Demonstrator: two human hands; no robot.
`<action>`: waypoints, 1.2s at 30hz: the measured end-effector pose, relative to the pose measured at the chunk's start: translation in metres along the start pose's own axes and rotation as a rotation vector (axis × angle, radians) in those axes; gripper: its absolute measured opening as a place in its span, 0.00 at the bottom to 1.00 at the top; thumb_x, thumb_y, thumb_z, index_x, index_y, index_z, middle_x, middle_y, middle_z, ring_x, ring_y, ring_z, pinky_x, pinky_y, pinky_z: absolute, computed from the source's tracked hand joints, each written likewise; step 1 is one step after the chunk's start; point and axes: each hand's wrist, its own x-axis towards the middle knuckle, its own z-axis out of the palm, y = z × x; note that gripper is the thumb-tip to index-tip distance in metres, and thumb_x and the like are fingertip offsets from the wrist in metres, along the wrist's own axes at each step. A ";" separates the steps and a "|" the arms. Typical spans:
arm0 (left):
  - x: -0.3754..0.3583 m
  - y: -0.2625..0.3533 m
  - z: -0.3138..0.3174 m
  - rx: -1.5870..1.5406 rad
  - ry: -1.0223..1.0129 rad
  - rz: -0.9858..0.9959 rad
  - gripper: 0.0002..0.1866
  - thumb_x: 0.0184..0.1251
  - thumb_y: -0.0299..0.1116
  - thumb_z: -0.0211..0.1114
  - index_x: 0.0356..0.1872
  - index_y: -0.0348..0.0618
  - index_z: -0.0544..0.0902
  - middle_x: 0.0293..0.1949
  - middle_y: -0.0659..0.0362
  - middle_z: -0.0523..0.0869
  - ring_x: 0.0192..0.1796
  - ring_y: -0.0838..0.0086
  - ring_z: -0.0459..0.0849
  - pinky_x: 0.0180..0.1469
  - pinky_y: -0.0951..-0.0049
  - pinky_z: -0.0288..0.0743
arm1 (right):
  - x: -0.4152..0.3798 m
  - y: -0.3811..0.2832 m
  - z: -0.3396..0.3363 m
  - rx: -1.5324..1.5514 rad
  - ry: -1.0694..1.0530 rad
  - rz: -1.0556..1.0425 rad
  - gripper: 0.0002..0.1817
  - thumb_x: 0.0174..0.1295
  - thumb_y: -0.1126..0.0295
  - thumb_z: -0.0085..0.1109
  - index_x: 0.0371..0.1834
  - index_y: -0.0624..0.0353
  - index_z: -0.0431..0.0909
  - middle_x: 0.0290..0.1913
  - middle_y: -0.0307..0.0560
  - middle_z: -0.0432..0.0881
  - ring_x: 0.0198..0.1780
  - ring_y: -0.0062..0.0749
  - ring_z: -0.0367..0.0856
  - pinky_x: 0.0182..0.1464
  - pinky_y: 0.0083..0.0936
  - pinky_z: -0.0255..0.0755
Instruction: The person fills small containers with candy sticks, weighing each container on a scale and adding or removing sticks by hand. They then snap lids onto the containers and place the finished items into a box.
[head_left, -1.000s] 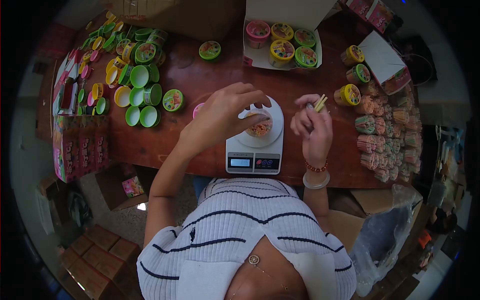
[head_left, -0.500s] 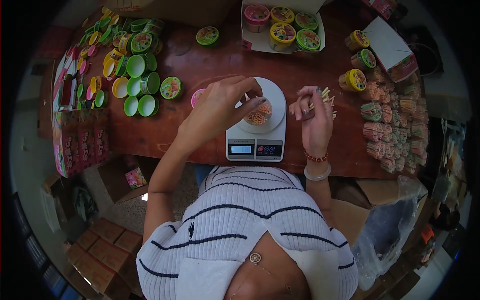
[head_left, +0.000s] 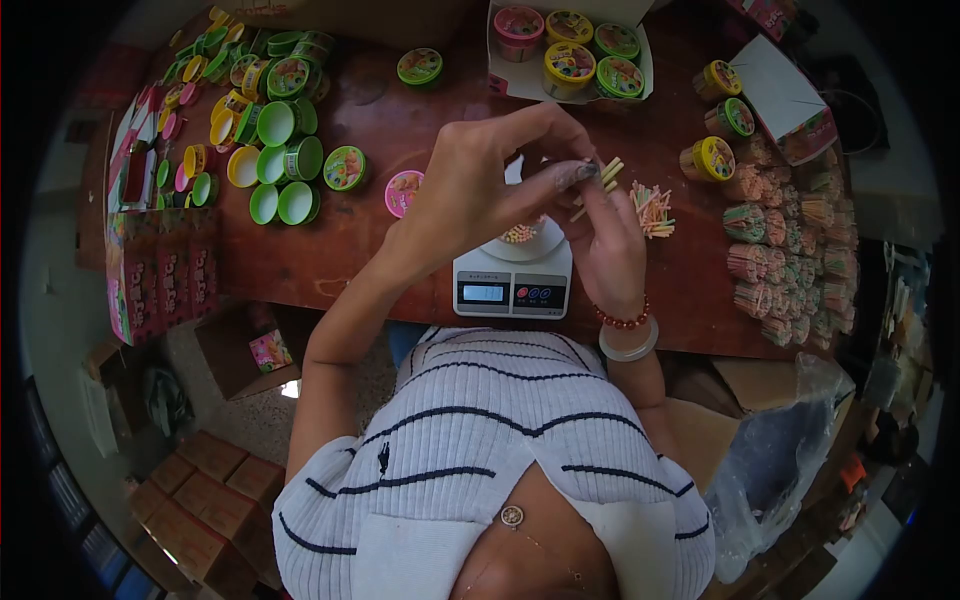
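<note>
Over the right side of the scale, both hands meet. My right hand is closed round a few short pale sticks, whose ends poke out above its fingers. The thumb and fingers of my left hand pinch at those same sticks. Below my left hand a kitchen scale with a lit display carries a cup of upright sticks, mostly hidden by the hand. A small pile of loose sticks lies just right of my right hand. A pink round lid sits left of the scale.
Open green and yellow tubs crowd the left of the table. A white box of lidded tubs stands at the back. Bundled sticks and filled tubs line the right side. Pink cartons stand at the left edge.
My left hand has moved right, from above the cup to the sticks in my right hand. My right hand has shifted slightly left, and its fingers have come together with the left ones.
</note>
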 end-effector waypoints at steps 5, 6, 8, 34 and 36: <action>-0.022 0.003 -0.031 0.292 0.051 -0.039 0.16 0.63 0.28 0.75 0.51 0.40 0.86 0.50 0.55 0.87 0.46 0.68 0.89 0.46 0.70 0.81 | 0.007 0.001 -0.019 0.096 -0.133 0.088 0.15 0.84 0.61 0.40 0.43 0.59 0.73 0.28 0.33 0.66 0.27 0.17 0.62 0.33 0.18 0.57; -0.032 -0.011 -0.040 0.326 0.108 0.016 0.18 0.63 0.30 0.75 0.54 0.40 0.86 0.51 0.53 0.87 0.48 0.64 0.88 0.51 0.67 0.80 | 0.005 0.002 -0.033 0.227 -0.144 0.111 0.16 0.84 0.59 0.40 0.38 0.55 0.68 0.25 0.31 0.62 0.24 0.16 0.59 0.31 0.19 0.55; -0.060 -0.036 -0.063 0.394 0.136 -0.141 0.21 0.63 0.30 0.75 0.57 0.41 0.83 0.55 0.52 0.85 0.54 0.60 0.86 0.56 0.65 0.79 | 0.000 0.000 -0.042 0.338 -0.059 0.101 0.21 0.83 0.57 0.40 0.28 0.50 0.59 0.20 0.29 0.55 0.19 0.16 0.51 0.26 0.22 0.52; -0.095 -0.073 -0.060 0.736 -0.067 -0.317 0.33 0.57 0.29 0.77 0.65 0.46 0.75 0.57 0.47 0.77 0.60 0.50 0.78 0.62 0.55 0.74 | -0.010 0.018 -0.050 -0.562 0.066 -0.070 0.05 0.70 0.73 0.66 0.42 0.64 0.83 0.25 0.23 0.62 0.28 0.06 0.53 0.31 0.12 0.46; -0.084 -0.056 -0.052 0.729 0.067 -0.212 0.24 0.58 0.28 0.76 0.57 0.45 0.81 0.51 0.51 0.81 0.54 0.54 0.82 0.59 0.56 0.76 | -0.008 0.018 -0.047 -0.634 0.051 -0.075 0.05 0.70 0.74 0.66 0.43 0.64 0.84 0.25 0.23 0.62 0.27 0.06 0.53 0.30 0.12 0.47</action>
